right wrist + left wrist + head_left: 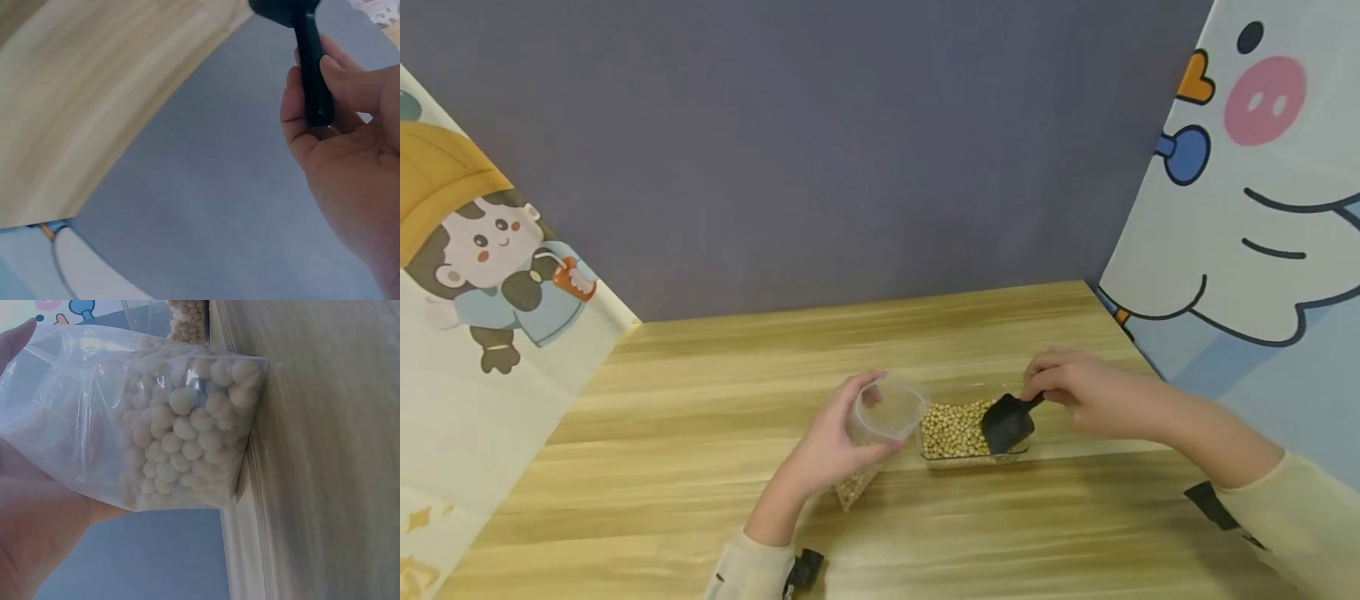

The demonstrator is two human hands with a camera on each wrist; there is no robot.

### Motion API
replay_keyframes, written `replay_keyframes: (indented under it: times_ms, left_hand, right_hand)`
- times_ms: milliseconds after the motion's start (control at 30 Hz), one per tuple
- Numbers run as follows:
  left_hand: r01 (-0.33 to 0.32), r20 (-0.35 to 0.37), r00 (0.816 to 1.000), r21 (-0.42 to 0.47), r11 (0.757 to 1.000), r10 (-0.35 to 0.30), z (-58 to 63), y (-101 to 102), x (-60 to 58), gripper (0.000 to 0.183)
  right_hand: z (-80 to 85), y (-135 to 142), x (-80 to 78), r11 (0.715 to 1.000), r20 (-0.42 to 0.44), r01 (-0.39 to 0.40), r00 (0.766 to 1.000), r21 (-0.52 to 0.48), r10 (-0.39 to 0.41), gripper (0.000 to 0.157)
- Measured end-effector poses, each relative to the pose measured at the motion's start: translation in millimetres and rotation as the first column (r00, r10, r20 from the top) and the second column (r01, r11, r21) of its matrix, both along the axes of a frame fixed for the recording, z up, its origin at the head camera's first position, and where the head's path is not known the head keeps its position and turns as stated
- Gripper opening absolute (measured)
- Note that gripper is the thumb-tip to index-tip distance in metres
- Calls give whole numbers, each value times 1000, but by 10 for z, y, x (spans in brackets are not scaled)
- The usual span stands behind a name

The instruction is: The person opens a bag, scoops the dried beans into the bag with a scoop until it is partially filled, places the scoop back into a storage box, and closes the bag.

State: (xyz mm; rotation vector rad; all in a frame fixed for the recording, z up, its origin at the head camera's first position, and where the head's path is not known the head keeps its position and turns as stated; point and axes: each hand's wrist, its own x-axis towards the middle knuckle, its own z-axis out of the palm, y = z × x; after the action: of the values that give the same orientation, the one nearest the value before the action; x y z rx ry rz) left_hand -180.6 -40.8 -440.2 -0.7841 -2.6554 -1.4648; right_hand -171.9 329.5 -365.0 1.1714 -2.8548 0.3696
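My left hand (820, 450) grips a clear plastic bag (891, 408) round its upper part, thumb on the near side, its mouth held open and facing up. In the left wrist view pale round beans (181, 434) fill the bag's lower part, and its bottom is down at the wooden table. Just right of the bag is a clear rectangular container (976, 461) of yellowish soybeans (953, 429). My right hand (1090, 393) holds a black scoop (1007, 423) by its handle (310, 72); the scoop's blade overlaps the beans at the container's right side.
The wood-grain table (647, 467) ends at a dark grey wall panel (850, 167) behind. Cartoon-printed panels flank it, a child figure (497, 258) on the left and a white pig-nosed figure (1262, 208) on the right.
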Motion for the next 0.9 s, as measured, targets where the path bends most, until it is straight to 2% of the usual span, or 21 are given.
replay_keyframes:
  times_ms: [267,433,567,733,900]
  left_hand:
    - [-11,12,1000,-7,1000,11,12,8,-11,93]
    - [-9,4,1000,-4,1000,9,4,15,-6,92]
    - [-4,0,1000,-11,1000,4,7,22,-13,91]
    - [-9,0,1000,-11,1000,9,9,27,-12,90]
    - [-13,5,1000,-2,1000,13,6,22,-4,91]
  right_hand:
    - [-155,101,-40,998,178,10,984,-60,1,36]
    - [-325,104,-40,996,180,-19,983,-92,35,39]
    - [-422,110,-1,994,190,8,982,-106,12,38]
    - [-492,95,21,990,183,49,983,-131,-24,37]
    - [-517,16,20,989,160,44,987,-143,-21,35]
